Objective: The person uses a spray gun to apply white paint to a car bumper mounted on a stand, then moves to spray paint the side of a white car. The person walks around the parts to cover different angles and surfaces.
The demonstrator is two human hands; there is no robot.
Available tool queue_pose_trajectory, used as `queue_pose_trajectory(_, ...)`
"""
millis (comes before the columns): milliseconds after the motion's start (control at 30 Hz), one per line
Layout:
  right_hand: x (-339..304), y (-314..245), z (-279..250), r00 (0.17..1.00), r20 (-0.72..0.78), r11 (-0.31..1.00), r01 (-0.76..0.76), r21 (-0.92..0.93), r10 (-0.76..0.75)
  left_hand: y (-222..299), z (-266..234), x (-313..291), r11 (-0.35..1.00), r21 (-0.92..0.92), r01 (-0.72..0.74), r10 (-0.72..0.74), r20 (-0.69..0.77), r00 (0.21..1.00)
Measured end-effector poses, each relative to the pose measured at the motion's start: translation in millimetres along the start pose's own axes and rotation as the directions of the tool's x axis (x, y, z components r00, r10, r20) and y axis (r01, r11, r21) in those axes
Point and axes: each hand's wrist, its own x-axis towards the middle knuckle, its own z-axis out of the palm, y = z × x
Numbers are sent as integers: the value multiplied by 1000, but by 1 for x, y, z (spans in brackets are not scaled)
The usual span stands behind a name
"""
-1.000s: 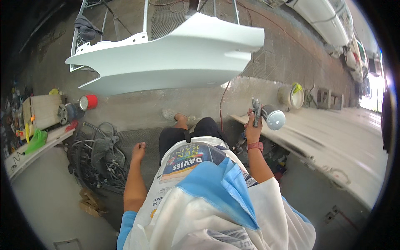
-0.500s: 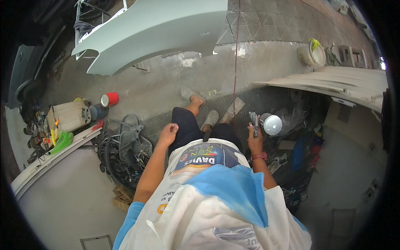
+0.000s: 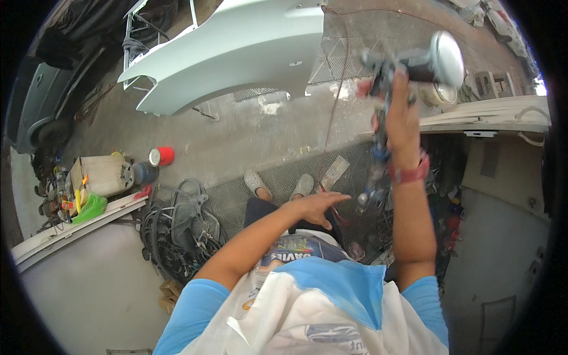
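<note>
My right hand [image 3: 403, 133] is raised at the right, its fingers wrapped round a paint spray gun [image 3: 381, 100]. The gun is smeared by motion; a round silver cup [image 3: 447, 60] sticks out from it to the right. A thin red air hose [image 3: 332, 118] runs over the floor. My left hand [image 3: 316, 207] is in front of my waist, fingers stretched toward the right, holding nothing. Beyond both hands, a pale grey-green car fender [image 3: 231, 65] hangs on a white metal stand [image 3: 127, 47], and neither hand touches it.
Black car parts [image 3: 183, 225] and wiring lie in a heap at my left. Further left are a red can [image 3: 161, 156] and a cardboard box [image 3: 97, 176]. A light panel [image 3: 479, 115] juts in at right, near a white bucket [image 3: 436, 94]. Black mats [image 3: 228, 204] lie underfoot.
My right hand has lifted the spray gun up and away from my body. My left hand has swung from beside my thigh to the right, across my waist. My feet have shifted.
</note>
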Motion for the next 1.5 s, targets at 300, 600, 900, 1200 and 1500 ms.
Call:
queue_pose_trajectory(300, 156, -150, 61, 963, -104, 939, 214, -269, -249, -50, -9, -6, 980, -142, 136, -115, 146, 982)
queue_pose_trajectory(600, 262, -166, 129, 933, 94, 587, 295, -754, -348, -47, -16, -84, 942, -297, 153, -111, 154, 982)
queue_pose_trajectory(900, 163, -174, 271, 953, 291, 885, 204, -419, -82, -26, -24, -120, 902, -362, 236, 1, 547, 837)
queue_pose_trajectory(1200, 181, -154, 169, 994, 99, 915, 83, -394, -47, -37, -34, -123, 949, -223, 224, -87, 496, 864)
queue_pose_trajectory(1500, 216, -102, 67, 955, -241, 787, -16, -616, -170, -65, -45, -150, 957, -64, 282, -254, 281, 925)
